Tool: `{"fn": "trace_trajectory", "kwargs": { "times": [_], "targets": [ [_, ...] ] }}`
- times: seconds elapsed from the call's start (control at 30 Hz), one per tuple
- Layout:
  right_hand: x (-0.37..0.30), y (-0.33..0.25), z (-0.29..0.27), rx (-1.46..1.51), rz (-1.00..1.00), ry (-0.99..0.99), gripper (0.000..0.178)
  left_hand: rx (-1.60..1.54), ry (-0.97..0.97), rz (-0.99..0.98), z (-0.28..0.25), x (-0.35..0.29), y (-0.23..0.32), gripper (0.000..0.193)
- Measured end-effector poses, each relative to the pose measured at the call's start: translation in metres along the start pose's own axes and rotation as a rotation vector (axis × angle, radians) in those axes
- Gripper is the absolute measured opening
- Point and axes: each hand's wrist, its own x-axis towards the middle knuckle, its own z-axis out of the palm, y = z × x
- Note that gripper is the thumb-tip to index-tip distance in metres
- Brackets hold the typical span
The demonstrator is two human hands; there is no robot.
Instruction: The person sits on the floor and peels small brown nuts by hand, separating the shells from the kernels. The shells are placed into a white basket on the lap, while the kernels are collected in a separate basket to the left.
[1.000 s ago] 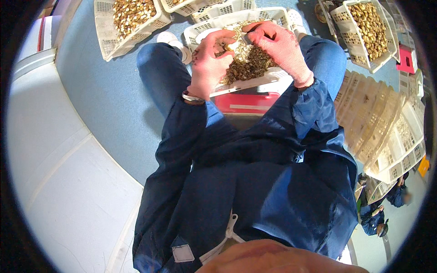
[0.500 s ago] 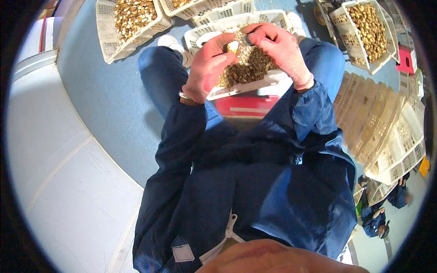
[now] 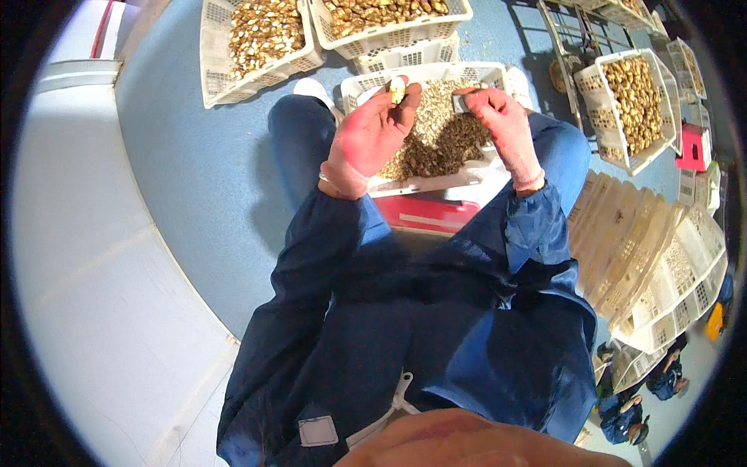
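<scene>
My left hand [image 3: 366,140], in a pink glove, pinches a small white and yellowish mushroom [image 3: 398,90] between thumb and fingertips. It is raised over the left side of a white plastic crate [image 3: 498,71] between my knees. My right hand [image 3: 502,124], also gloved in pink, is closed over the crate's right side on a small grey flat tool [image 3: 459,102], mostly hidden by the fingers. Pale and dark brown trimmings [image 3: 436,144] fill much of the crate. The two hands are apart.
White crates of brown mushrooms stand ahead on the left [image 3: 208,70], ahead in the middle [image 3: 405,37] and at right [image 3: 597,117]. A red stool [image 3: 424,212] is below the near crate. Stacked crates [image 3: 622,241] lean at right; two people [image 3: 622,416] work beyond.
My hands have drawn apart, and the left has turned palm up with the mushroom at its fingertips. The whole view has shifted, so the crates sit lower in the picture.
</scene>
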Motion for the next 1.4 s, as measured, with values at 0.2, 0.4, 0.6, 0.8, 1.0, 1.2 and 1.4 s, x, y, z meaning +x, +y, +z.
{"fn": "trace_trajectory", "kwargs": {
  "times": [0.2, 0.4, 0.6, 0.8, 1.0, 1.2, 1.4],
  "targets": [
    [-0.001, 0.015, -0.004, -0.013, -0.014, 0.039, 0.027, -0.228, 0.092, 0.112, 0.027, 0.023, 0.146, 0.033],
    [-0.001, 0.002, 0.004, 0.065, -0.092, -0.056, 0.021, 0.57, 0.239, 0.343, -0.017, 0.067, 0.256, 0.042],
    [0.0, 0.011, 0.001, 0.14, -0.017, -0.036, 0.017, 2.051, -0.044, 0.278, 0.007, 0.154, 0.191, 0.044],
    [-0.008, -0.01, -0.009, 0.002, -0.045, -0.019, 0.011, 2.376, 0.19, 0.24, -0.066, 0.286, 0.145, 0.071],
    [0.005, -0.025, -0.029, -0.08, 0.052, -0.116, 0.012, 2.904, 0.352, -0.096, -0.112, 0.371, 0.134, 0.088],
    [0.009, -0.023, -0.033, 0.093, 0.055, -0.2, 0.015, 2.968, 0.15, 0.028, -0.134, 0.387, 0.154, 0.053],
    [0.009, -0.026, -0.026, -0.009, 0.006, -0.138, 0.012, 2.841, 0.121, -0.181, -0.127, 0.387, 0.149, 0.045]
  ]
}}
